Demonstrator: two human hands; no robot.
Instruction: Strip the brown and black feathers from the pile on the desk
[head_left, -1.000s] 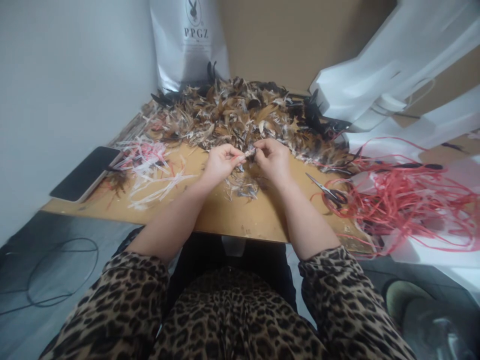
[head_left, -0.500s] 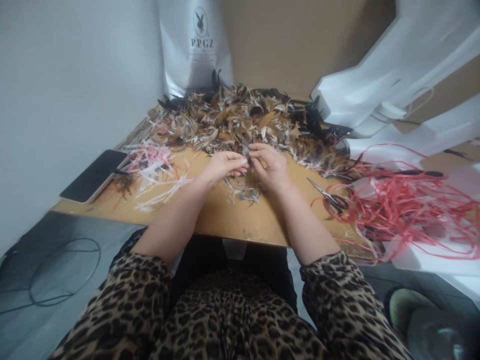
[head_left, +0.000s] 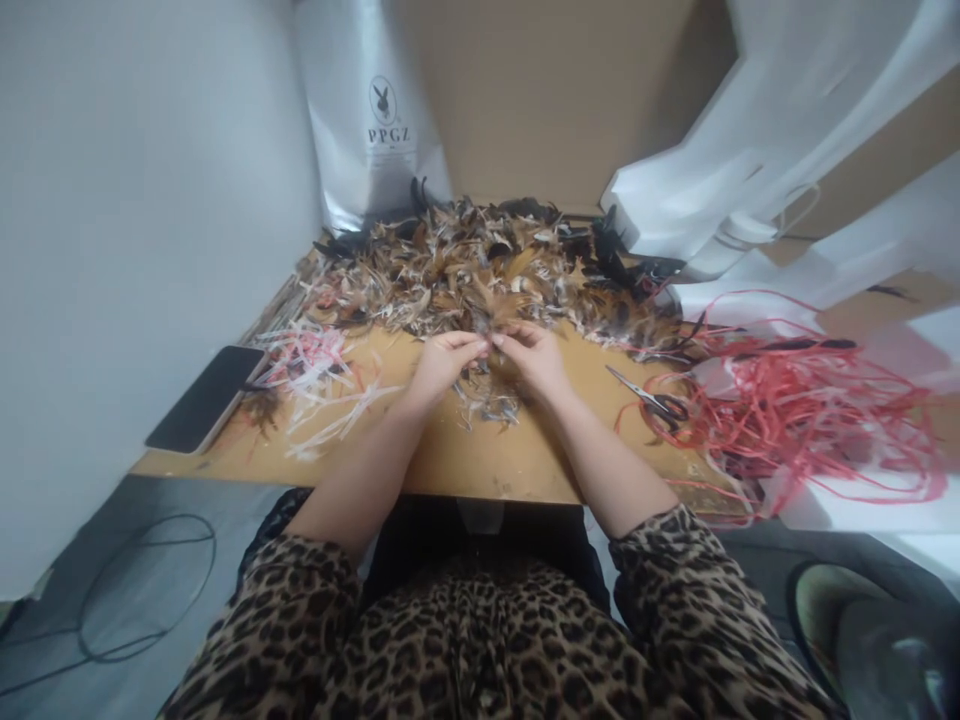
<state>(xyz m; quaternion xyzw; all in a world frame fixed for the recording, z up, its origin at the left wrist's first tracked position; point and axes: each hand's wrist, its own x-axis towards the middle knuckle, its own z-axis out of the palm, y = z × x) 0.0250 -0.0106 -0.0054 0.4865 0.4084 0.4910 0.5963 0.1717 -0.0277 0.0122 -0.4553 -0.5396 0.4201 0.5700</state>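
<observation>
Over the middle of the tabletop, my left hand point(head_left: 448, 364) and my right hand point(head_left: 536, 360) meet fingertip to fingertip. Both are closed in a pinch on a small brown feather point(head_left: 491, 312), whose tip fans out above the fingers; its lower end is mostly hidden. Just beyond the hands lies a wide heap of brown, black and white feathers point(head_left: 420, 270). Beneath the fingers are loose bits of grey-white fluff point(head_left: 491, 408) on the wood. Scissors point(head_left: 649, 393) with dark handles rest to the right of my right forearm.
A phone point(head_left: 204, 398) lies at the table's point(head_left: 525, 465) left edge, near red and white strips point(head_left: 304, 360). A tangle of red plastic ribbon point(head_left: 817, 420) spreads at the right. Behind the heap stands a silvery-white bag point(head_left: 375, 170); white sheeting point(head_left: 675, 190) hangs at back right.
The view has tilted up slightly, so the table appears lower. My fingertips have drawn together, and the right fingers have come down from the feather's upper part to pinch beside the left.
</observation>
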